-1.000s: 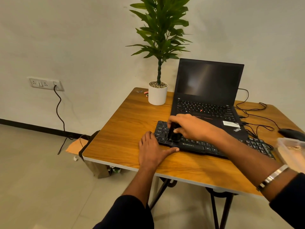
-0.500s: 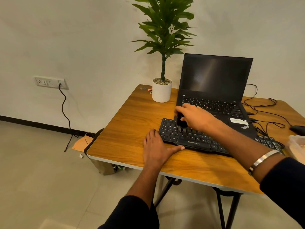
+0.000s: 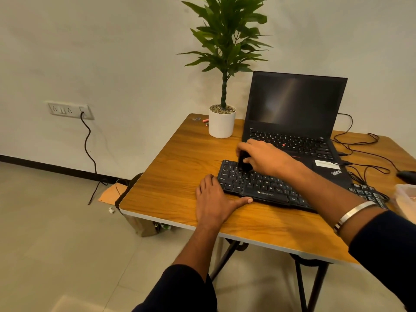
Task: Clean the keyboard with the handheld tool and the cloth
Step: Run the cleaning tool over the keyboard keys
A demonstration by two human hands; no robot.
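Two bare hands work at the flat black plastic keyboard, which lies on the wooden table in front of the open black laptop. Nearest, the left hand lies flat on the table with straight fingers at the keyboard's left end, its thumb along the keyboard's front edge. Beyond it, the right hand curls around a small dark handheld tool set on the keyboard's upper-left keys; most of the tool is covered by the fingers, so its shape is hard to make out. The right forearm hides the keyboard's middle-right keys. Behind the keyboard's left side, a white potted plant stands, its top cut off.
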